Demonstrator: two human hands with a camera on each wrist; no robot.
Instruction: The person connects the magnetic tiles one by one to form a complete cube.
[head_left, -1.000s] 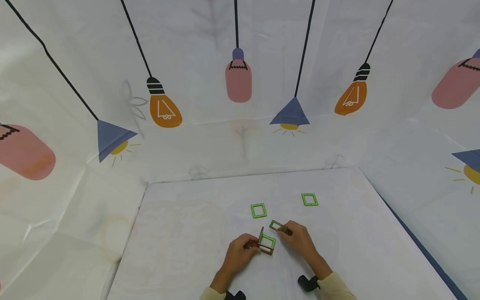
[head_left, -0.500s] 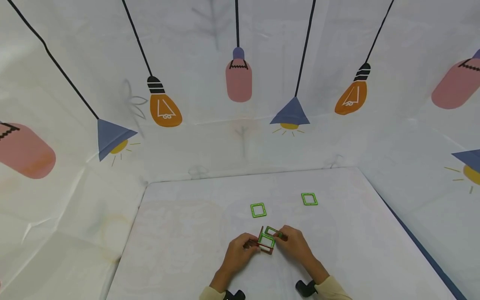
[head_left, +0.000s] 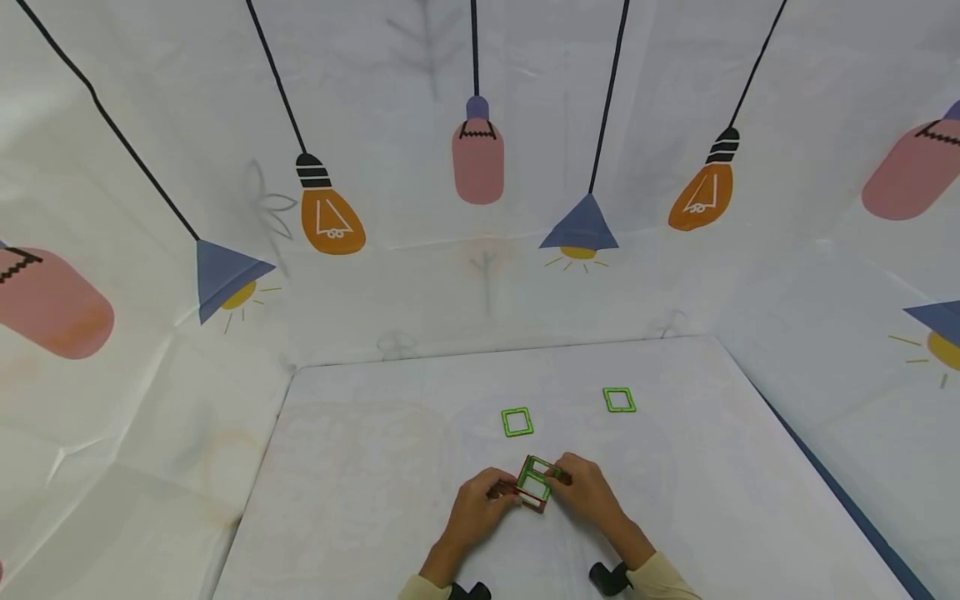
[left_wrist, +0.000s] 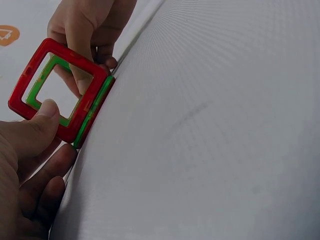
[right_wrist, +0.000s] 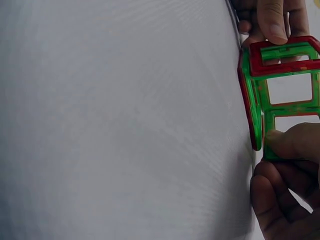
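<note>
My left hand (head_left: 478, 504) pinches a small box-like build of red and green square magnetic tiles at its left side. In the left wrist view, its thumb lies on an upright red tile (left_wrist: 93, 102). A green tile with a red one against it (left_wrist: 93, 114) forms the edge along the white surface. From the right, my right hand (head_left: 588, 493) pinches a green square tile (right_wrist: 270, 122) between thumb and fingers. That tile's edge meets the build, seemingly in contact. The right hand's fingertips are partly hidden behind the tile.
Two loose green square tiles lie beyond the hands, one nearer the middle (head_left: 505, 423) and one farther right (head_left: 621, 409). The white tabletop (head_left: 360, 483) meets a white sheet (head_left: 480, 292) printed with lamps, at the back and sides.
My right hand has moved left and slightly down, bringing its green tile from apart to against the build. The left hand stays in place, still gripping the build.
</note>
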